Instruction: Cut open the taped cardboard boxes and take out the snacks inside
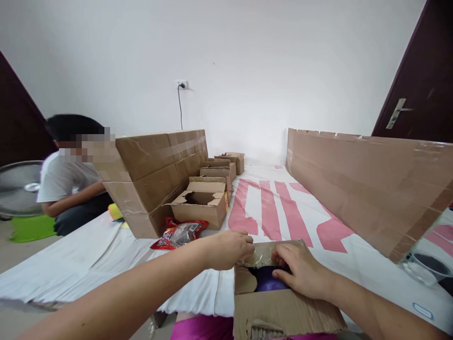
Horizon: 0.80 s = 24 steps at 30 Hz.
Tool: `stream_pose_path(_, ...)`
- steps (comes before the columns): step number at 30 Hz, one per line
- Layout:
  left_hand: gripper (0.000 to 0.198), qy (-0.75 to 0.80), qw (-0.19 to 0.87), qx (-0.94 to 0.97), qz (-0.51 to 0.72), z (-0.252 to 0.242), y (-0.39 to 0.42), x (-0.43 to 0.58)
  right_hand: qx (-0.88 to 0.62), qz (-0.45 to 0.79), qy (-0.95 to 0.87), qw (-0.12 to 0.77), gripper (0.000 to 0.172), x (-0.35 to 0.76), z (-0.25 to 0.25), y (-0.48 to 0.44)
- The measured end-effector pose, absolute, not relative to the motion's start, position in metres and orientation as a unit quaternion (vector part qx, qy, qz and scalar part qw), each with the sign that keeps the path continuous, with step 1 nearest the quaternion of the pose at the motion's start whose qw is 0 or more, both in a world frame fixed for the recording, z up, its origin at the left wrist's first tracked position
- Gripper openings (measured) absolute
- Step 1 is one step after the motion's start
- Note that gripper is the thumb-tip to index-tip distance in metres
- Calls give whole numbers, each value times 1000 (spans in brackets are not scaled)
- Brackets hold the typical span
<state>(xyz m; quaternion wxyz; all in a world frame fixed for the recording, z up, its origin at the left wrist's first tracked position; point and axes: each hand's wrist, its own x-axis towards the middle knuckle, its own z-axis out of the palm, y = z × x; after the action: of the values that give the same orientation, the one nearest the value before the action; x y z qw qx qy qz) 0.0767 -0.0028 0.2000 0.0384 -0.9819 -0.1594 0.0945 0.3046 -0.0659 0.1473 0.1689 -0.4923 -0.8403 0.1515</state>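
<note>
A small brown cardboard box [283, 309] sits in front of me with its flaps partly open and something purple [267, 279] inside. My left hand [228, 248] is closed in a pinch on the clear tape [256, 259] at the far flap. At the box's opening my right hand [300, 270] rests with its fingers curled over the flap edge, pressing on it.
A red snack packet [179, 233] lies left of the box. A row of small open cartons [201, 204] runs back along a low cardboard wall [155, 174]. Another long cardboard wall [371, 184] stands right. A person sits at left by a fan [17, 189].
</note>
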Motion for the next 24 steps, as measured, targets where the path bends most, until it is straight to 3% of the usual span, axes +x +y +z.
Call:
stream_pose_path(5,25,-215,-27,-976,20,191,-3,60,-496,153,-838,168,14,304,146,-64)
stream_pose_path(8,31,-193,-3,-981,-21,186,-6,60,-499,147,-839,160,14,303,147,-65)
stream_pose_path(14,12,-141,67,-988,3,182,-8,69,-502,146,-837,160,12,303,148,-68)
stream_pose_path(24,28,-220,-122,-958,-139,169,-14,41,-484,143,-845,176,12,302,148,-69)
